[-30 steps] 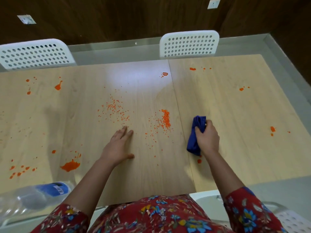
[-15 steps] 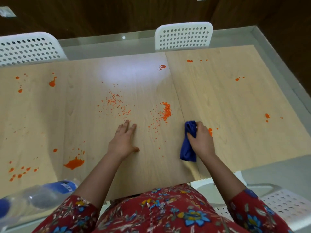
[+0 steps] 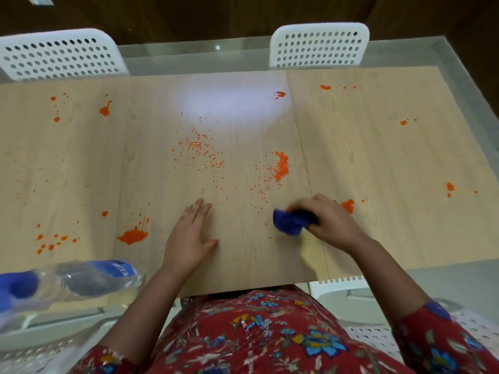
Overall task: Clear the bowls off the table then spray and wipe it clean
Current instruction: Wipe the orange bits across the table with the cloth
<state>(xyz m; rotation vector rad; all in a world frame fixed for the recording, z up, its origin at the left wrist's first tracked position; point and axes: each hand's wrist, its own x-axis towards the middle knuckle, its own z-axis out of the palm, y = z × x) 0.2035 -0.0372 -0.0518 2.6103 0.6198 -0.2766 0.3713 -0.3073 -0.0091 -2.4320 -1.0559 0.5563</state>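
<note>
Table fills mid frame; two chairs behind its far edge, one upper left, one upper centre-right. Left hand flat on the table at centre, right hand to its right, gripping a cloth pressed on the surface. Crumb scatter above the left hand, denser crumb pile above the cloth. Splat left of the left hand, another just right of the right hand. Bottle lies on its side at lower left, at the table's near edge

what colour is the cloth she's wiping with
Dark blue cloth, seen in the head view.
</note>
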